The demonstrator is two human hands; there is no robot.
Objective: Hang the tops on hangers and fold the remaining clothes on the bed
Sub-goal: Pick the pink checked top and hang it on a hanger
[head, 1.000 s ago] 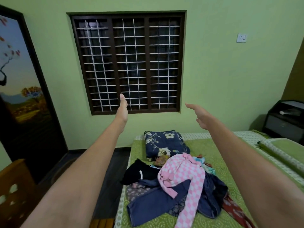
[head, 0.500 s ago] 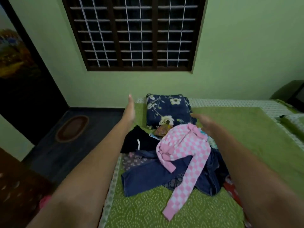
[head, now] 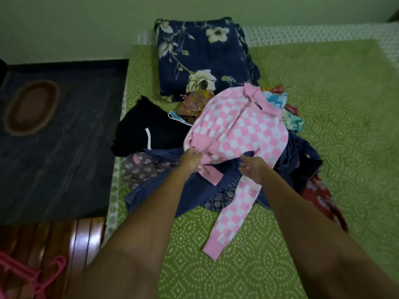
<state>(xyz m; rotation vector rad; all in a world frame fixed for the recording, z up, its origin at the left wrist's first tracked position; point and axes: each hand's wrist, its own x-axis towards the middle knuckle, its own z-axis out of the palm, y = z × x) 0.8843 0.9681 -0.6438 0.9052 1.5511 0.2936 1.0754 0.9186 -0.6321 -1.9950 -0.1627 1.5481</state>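
Both hands have dropped onto the pile: left hand [head: 191, 159] apparently pinches the pink-and-white checked top's [head: 237, 128] hem; right hand [head: 252, 168] hovers, fingers spread.

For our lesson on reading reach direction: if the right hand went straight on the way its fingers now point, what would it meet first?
Most likely the pink checked top: the right hand hovers open at its lower hem, fingers pointing towards it. Depth is unclear, so it may already touch.
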